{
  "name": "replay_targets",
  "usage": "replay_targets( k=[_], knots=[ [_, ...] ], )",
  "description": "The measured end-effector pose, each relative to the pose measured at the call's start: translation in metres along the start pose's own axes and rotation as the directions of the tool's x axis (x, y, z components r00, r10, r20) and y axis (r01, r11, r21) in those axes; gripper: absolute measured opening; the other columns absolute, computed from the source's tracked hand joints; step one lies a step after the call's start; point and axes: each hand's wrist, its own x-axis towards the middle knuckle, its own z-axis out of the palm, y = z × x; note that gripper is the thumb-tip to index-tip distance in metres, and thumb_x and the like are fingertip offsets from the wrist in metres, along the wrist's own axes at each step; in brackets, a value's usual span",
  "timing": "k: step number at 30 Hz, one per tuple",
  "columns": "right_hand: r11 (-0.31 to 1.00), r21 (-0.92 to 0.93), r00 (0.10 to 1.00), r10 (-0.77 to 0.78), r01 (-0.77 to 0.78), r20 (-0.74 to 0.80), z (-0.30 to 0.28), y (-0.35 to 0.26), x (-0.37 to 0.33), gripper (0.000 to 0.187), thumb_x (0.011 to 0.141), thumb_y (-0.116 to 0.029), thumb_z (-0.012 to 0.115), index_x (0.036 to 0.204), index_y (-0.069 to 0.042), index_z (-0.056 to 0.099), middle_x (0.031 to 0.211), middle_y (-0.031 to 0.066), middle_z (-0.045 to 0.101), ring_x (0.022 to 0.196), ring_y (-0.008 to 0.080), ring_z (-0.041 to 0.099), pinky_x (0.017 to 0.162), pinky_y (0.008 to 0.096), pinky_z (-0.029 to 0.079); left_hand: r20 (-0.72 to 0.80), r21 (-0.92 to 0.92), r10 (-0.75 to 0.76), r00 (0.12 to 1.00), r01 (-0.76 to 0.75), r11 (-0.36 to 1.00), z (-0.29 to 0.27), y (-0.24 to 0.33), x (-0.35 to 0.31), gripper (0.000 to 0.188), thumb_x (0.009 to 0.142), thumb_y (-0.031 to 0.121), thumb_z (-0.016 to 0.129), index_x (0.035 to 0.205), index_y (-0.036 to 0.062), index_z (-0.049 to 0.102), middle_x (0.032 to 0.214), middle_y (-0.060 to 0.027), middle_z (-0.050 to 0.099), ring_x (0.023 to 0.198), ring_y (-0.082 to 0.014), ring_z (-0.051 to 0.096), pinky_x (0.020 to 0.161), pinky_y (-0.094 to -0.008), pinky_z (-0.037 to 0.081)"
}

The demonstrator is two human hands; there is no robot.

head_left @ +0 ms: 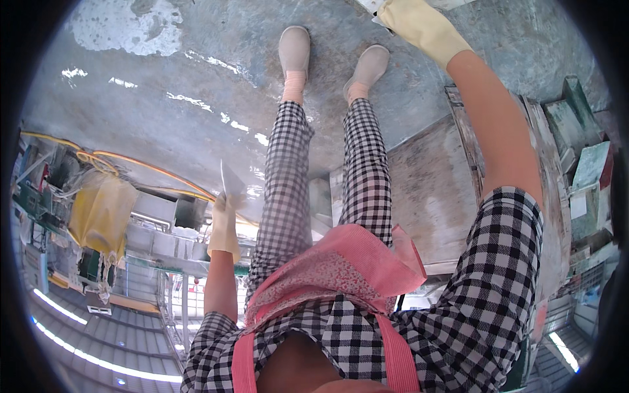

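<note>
Grey floor, pale piece in left hand

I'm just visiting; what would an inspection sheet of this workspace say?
Surface: grey floor, blotchy, with shiny, wet-looking patches.
Job's things: pale flat piece, blurred; white thing, cut off by the frame's top.
Clutter: yellow sheet at left; green-grey boxes at right.
Hands: both gloved; left hand holds the pale flat piece, right hand meets the white thing, grip unclear.
Cables: orange hose at left; cables uncertain.
Surroundings: lit ceiling lights.
</note>
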Motion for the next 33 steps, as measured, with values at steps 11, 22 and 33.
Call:
replay_targets(
  k=[11,22,33],
  knots=[
    [0.169,0.783,0.310,0.950,-0.598,0.031,-0.003,-0.041,-0.071,0.037,0.088,-0.035,0.061,0.104,-0.001,0.061,0.077,0.0144,0.067,0.072,0.0266,0.067,0.066,0.0372,0.051,0.000,0.013,0.100,0.995,-0.100,0.995,-0.002,0.009,-0.023,0.042,0.098,0.035,0.054,0.117,-0.0032,0.056,0.098,-0.0130,0.069,0.084,-0.0165,0.067,0.084,-0.0309,0.049],
    [-0.515,0.748,0.645,0.410,-0.419,0.644,-0.031,-0.120,-0.088,0.037,0.094,-0.032,0.055,0.114,-0.001,0.058,0.081,0.0079,0.066,0.069,0.0132,0.059,0.070,0.0285,0.047,-0.006,0.089,0.051,0.999,-0.050,0.995,0.008,0.033,-0.050,0.034,0.097,0.028,0.051,0.115,-0.0014,0.056,0.100,-0.0132,0.069,0.088,-0.0164,0.064,0.086,-0.0324,0.046],
    [-0.747,0.575,0.614,0.291,-0.334,0.734,-0.062,-0.167,-0.148,0.030,0.094,-0.028,0.053,0.104,0.000,0.059,0.080,0.0077,0.064,0.072,0.0149,0.059,0.075,0.0297,0.047,0.007,0.065,0.124,0.992,-0.124,0.990,0.021,0.060,-0.078,0.033,0.096,0.021,0.053,0.116,-0.0050,0.054,0.098,-0.0147,0.069,0.084,-0.0176,0.067,0.081,-0.0301,0.049]
  ],
)
